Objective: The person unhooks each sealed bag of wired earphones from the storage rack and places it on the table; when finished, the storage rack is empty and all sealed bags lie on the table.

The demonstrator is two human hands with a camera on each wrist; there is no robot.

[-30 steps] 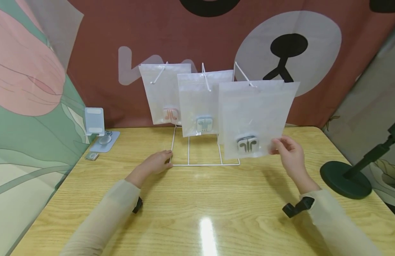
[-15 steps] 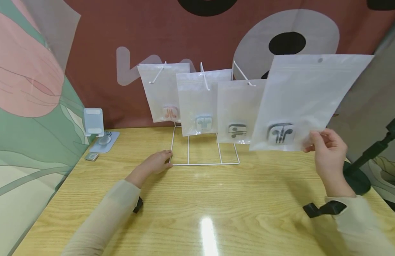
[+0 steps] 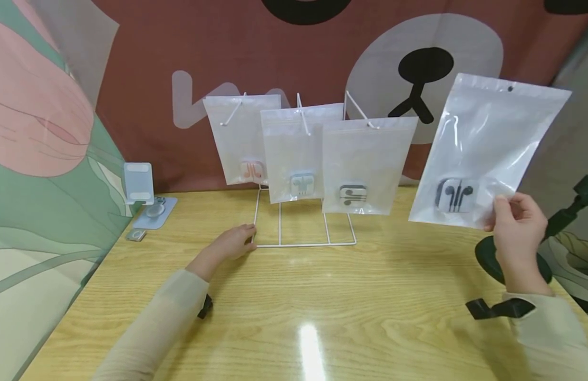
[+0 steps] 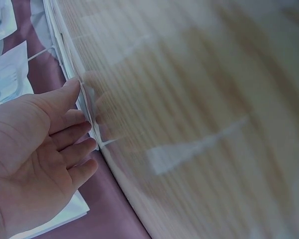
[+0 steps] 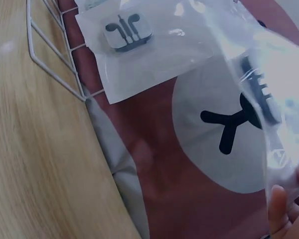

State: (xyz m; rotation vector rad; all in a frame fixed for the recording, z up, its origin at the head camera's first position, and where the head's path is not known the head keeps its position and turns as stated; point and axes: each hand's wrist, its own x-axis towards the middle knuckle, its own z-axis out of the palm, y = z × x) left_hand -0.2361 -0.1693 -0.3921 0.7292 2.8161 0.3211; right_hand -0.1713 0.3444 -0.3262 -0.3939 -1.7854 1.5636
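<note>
From my remote post, I saw the right hand [image 3: 520, 227] pinching the lower corner of a white bag [image 3: 489, 143] (earphones [image 3: 457, 197] showing inside), well right of the wire rack [image 3: 299, 245] and its hanging bags [image 3: 301, 148]. The left hand [image 3: 227, 243] touched the rack's base; whether its fingers gripped, I couldn't tell.

Right hand [image 5: 292, 216] cropped, wrist view

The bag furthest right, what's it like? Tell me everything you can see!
The bag looks like shiny whitish plastic with crinkles and a small hole near its top edge. A squarish case with dark earphones shows through. It's tilted in the air, apart from the rack, pinched near its lower right corner by the right grip.
</note>
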